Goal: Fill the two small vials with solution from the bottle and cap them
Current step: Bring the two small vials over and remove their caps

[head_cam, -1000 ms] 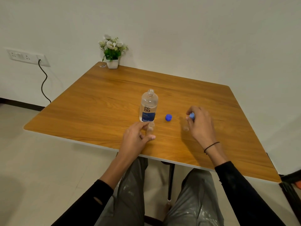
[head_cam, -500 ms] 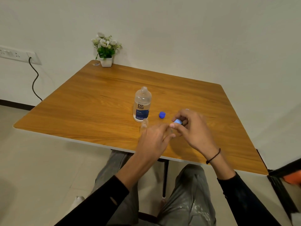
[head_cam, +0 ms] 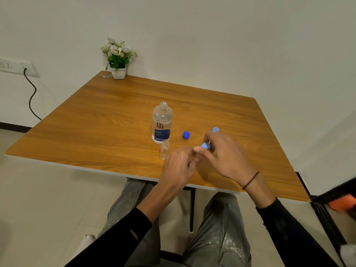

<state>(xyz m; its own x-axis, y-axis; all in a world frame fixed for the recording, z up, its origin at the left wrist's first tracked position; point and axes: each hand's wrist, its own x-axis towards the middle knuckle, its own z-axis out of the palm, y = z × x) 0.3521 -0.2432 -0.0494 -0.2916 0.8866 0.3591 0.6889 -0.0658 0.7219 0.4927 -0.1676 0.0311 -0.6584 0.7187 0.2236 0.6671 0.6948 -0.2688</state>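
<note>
The clear solution bottle (head_cam: 162, 123) stands uncapped in the middle of the wooden table (head_cam: 96, 132). Its dark blue cap (head_cam: 186, 135) lies just to its right. One small clear vial (head_cam: 164, 149) stands uncapped in front of the bottle, touched by no hand. My right hand (head_cam: 225, 157) pinches a light blue cap (head_cam: 205, 146) between thumb and fingers. My left hand (head_cam: 181, 166) meets it from the left, fingers curled under that cap around the second vial, which is almost fully hidden. Another light blue cap (head_cam: 215, 129) rests on the table behind my right hand.
A small white pot of flowers (head_cam: 117, 58) sits at the table's far left corner, with a small clear object (head_cam: 106, 75) beside it. A wall socket with a black cable (head_cam: 30, 93) is on the left wall. A dark frame with something orange (head_cam: 341, 204) stands at the right.
My left hand left the vial by the bottle and moved right to meet my right hand. My right hand brought the light blue cap toward me, uncovering the other cap on the table.
</note>
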